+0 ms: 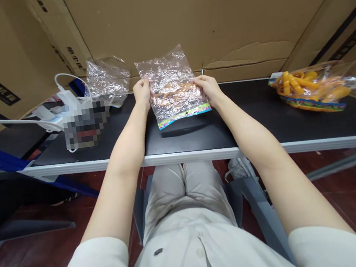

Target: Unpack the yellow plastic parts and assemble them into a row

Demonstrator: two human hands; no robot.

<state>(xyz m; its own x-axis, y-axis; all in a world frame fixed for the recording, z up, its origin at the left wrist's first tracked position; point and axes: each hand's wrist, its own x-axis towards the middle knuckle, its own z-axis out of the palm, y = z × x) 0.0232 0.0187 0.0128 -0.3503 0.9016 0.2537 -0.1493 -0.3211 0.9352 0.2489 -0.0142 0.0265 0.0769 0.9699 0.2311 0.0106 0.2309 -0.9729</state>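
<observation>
Left hand (142, 92) and right hand (209, 88) each pinch the bag (171, 86) between them; an even grip should hold it steady.

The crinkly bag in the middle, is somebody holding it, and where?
Yes. Both hands hold the clear plastic bag: the left hand pinches its left edge and the right hand its right edge, about halfway up.

Both hands, left grip (142, 93) and right grip (209, 88), hold a clear bag (171, 86) upright above the black table (262, 117).
</observation>
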